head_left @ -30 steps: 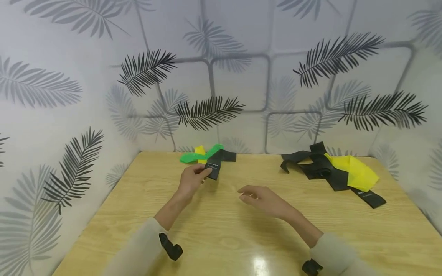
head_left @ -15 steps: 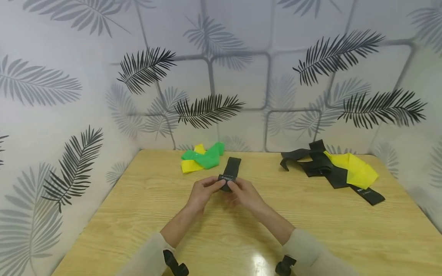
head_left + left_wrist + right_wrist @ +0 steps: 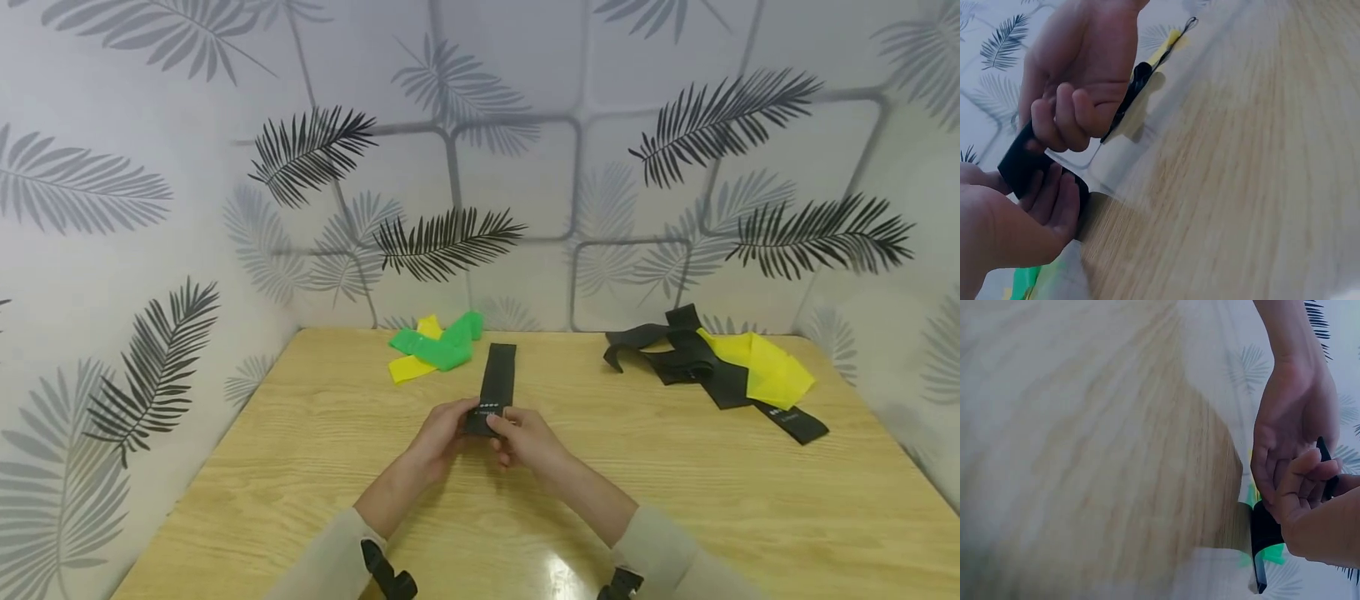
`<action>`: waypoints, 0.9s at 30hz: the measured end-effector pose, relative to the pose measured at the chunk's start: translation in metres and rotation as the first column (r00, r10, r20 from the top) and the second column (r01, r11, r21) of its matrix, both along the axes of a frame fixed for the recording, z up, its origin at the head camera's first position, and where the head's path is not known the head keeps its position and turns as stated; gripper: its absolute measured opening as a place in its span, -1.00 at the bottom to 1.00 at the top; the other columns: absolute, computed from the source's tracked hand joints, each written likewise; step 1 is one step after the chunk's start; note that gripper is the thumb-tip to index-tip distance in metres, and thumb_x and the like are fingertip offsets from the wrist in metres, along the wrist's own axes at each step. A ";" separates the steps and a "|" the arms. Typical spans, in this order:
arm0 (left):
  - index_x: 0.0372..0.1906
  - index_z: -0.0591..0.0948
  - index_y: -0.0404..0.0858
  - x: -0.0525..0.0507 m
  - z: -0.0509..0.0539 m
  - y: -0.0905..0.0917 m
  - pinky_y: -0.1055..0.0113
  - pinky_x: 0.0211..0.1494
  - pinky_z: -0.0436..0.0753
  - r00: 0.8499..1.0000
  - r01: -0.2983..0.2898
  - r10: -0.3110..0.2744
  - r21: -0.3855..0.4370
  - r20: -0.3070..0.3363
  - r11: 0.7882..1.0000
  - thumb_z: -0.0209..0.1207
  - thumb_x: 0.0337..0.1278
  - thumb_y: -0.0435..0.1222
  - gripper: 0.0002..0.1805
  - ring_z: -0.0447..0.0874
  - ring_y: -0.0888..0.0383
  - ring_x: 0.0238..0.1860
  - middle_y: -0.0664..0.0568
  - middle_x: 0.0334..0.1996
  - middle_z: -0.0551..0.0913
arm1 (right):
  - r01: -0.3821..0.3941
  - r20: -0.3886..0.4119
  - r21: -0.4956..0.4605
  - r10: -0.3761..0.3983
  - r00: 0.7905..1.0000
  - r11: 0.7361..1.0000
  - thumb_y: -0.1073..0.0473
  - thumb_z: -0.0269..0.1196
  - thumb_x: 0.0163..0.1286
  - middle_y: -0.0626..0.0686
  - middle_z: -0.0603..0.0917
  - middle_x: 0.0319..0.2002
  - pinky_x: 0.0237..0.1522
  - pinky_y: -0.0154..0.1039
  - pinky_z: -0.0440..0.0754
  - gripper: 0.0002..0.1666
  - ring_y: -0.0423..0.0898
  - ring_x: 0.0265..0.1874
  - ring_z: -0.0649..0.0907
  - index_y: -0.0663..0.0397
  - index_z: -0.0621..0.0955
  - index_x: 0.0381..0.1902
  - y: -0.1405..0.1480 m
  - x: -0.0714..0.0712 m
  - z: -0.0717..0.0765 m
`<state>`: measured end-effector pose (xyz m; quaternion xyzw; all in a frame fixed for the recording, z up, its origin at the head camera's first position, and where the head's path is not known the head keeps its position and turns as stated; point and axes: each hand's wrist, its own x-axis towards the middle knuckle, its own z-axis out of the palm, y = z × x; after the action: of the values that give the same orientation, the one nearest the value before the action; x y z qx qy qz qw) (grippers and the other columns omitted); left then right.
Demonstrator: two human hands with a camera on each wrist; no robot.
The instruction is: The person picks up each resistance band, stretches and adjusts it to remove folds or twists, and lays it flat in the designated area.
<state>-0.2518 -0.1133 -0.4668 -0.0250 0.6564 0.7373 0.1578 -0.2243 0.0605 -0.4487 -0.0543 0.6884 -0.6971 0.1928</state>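
A black resistance band [image 3: 498, 372] with small white printing lies lengthwise in front of me in the head view, its near end raised in both hands. My left hand [image 3: 437, 435] grips the left edge of that end; the left wrist view shows its fingers curled behind the black band [image 3: 1022, 164]. With thumb on top and fingers underneath, my right hand [image 3: 531, 439] pinches the right side of the same end. In the right wrist view, the black band [image 3: 1264, 526] hangs down past the fingers, and the two hands partly cover it.
Beyond my left hand, a green band [image 3: 448, 346] lies across a yellow band [image 3: 411, 367]. At the right back is a loose pile of black bands [image 3: 678, 354] with a yellow band [image 3: 776, 375] on top. The patterned wall [image 3: 525, 183] stands at the back edge of the wooden table [image 3: 300, 467].
My left hand has brought the black band from beside the green one toward the middle and nearer. My right hand has come in from the right and taken hold of its near end, which is now flattened.
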 end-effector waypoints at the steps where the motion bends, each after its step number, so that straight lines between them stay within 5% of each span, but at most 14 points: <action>1: 0.22 0.60 -0.47 -0.001 -0.001 0.001 0.20 0.27 0.57 1.000 0.012 -0.012 0.013 0.014 1.000 0.01 0.60 -0.16 -0.54 0.66 0.22 -0.12 0.05 -0.13 0.73 | -0.010 0.003 -0.001 0.010 1.000 1.000 0.17 0.06 0.68 -0.05 0.50 -0.50 -0.44 -0.33 0.54 -0.68 -0.21 -0.60 0.42 0.38 0.54 0.10 0.001 0.001 -0.001; 5: 0.29 0.51 -0.52 -0.005 -0.004 0.003 0.37 0.10 0.59 0.995 0.081 -0.086 0.084 0.047 0.993 -0.01 0.61 -0.19 -0.52 0.70 0.23 -0.12 0.06 -0.12 0.76 | -0.066 0.004 -0.019 0.066 0.998 0.998 0.17 0.09 0.67 -0.05 0.50 -0.49 -0.43 -0.33 0.53 -0.68 -0.21 -0.59 0.39 0.40 0.54 0.04 0.003 0.008 -0.002; 10: 0.42 0.37 -0.56 -0.011 -0.006 0.006 0.35 0.09 0.68 0.985 0.167 -0.173 0.159 0.025 0.973 -0.09 0.64 -0.29 -0.51 0.76 0.15 0.00 -0.16 0.17 0.72 | -0.147 0.033 -0.058 0.149 0.988 0.987 0.19 0.12 0.65 -0.06 0.50 -0.48 -0.44 -0.34 0.44 -0.60 -0.22 -0.59 0.34 0.46 0.55 0.19 0.004 0.021 -0.002; 15: 0.44 0.33 -0.54 -0.017 -0.006 0.005 0.32 0.09 0.69 0.989 0.142 -0.149 0.170 0.025 0.975 -0.08 0.61 -0.37 -0.52 0.75 0.09 0.05 -0.33 0.32 0.57 | -0.160 0.060 -0.082 0.165 0.984 0.984 0.21 0.13 0.63 -0.06 0.51 -0.49 -0.47 -0.39 0.42 -0.57 -0.24 -0.61 0.35 0.46 0.54 0.26 0.004 0.031 -0.009; 27: 0.49 0.21 -0.57 -0.027 0.002 0.002 0.14 0.19 0.71 0.995 0.064 -0.078 0.207 0.061 0.976 -0.14 0.59 -0.46 -0.50 0.77 -0.01 0.01 -0.45 0.35 0.50 | -0.243 0.067 -0.035 0.245 0.967 0.969 0.22 0.16 0.60 -0.05 0.57 -0.50 -0.48 -0.36 0.45 -0.70 -0.22 -0.61 0.41 0.37 0.63 0.07 0.012 0.044 -0.014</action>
<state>-0.2793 -0.1116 -0.4652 -0.0105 0.5717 0.7935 0.2082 -0.1803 0.0725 -0.4623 -0.1166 0.6599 -0.6785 0.3007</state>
